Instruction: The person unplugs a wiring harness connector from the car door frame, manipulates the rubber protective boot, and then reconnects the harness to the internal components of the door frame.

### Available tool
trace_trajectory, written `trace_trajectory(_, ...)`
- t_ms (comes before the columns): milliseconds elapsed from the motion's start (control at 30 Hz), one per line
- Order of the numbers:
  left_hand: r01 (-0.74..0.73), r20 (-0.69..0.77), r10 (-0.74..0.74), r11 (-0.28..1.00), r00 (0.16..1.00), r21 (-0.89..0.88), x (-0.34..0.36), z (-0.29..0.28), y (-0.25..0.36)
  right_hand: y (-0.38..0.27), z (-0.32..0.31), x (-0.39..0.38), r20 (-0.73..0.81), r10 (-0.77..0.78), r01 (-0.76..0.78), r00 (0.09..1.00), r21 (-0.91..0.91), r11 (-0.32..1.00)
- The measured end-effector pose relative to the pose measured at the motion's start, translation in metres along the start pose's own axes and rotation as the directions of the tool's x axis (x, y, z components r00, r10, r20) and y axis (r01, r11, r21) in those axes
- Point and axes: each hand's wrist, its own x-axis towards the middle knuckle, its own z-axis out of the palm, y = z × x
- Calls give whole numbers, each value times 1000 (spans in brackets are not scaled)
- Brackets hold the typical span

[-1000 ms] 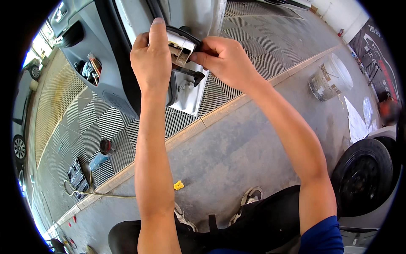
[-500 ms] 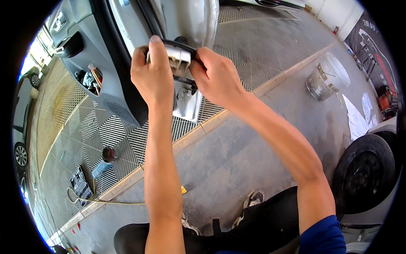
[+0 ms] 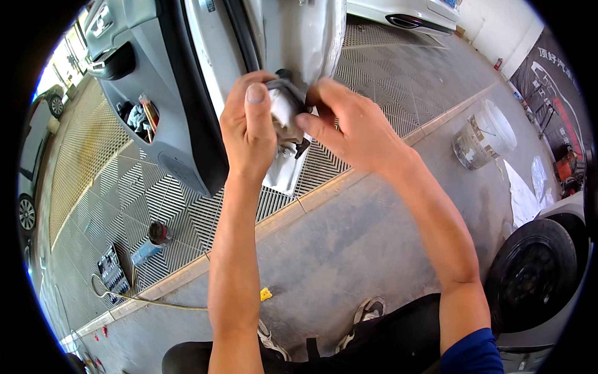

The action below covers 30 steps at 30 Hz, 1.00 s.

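A small part with a black cover and pale casing (image 3: 285, 109) is in front of the open car's white body (image 3: 293, 37); motion blurs its detail. My left hand (image 3: 249, 128) wraps round its left side, thumb upright. My right hand (image 3: 355, 128) is at its right side, thumb tip on it and fingers curled at the back, partly hidden. Behind and below, a black bracket-like piece (image 3: 302, 148) shows over a white panel (image 3: 283, 177).
The grey door (image 3: 152, 106) with items in its pocket stands left. On the floor are a socket set (image 3: 112, 274), blue canister (image 3: 146, 252), hose (image 3: 168, 303) and yellow object (image 3: 266, 293). A bucket (image 3: 483, 137) and spare wheel (image 3: 529, 271) are at right; other cars (image 3: 398, 15) stand behind.
Both hands have moved down and slightly right with the part, which has turned so that its open inside shows less. My right hand has shifted its grip along the side.
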Motion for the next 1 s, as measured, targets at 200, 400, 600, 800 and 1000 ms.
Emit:
trace_trajectory(200, 12, 4, -12, 1000, 1000, -16, 2, 10, 0, 10, 14, 5, -123, -275, 226, 954, -312, 923)
trace_trajectory(400, 144, -85, -134, 980, 987, 134, -10, 17, 9, -14, 24, -5, -42, -174, 121, 984, -563, 818)
trace_trajectory(600, 67, -53, -57, 975, 997, 213, -7, 16, 12, -23, 15, -13, -141, -66, 16, 988, -335, 942)
trace_trajectory(800, 204, 35, -210, 970, 977, 132, -6, 21, 26, -27, 19, -13, -202, -38, -3, 979, -201, 979)
trace_trajectory(1000, 194, 96, -198, 980, 976, 46, -10, 16, 25, -30, 4, -15, -94, 16, -20, 995, -49, 999)
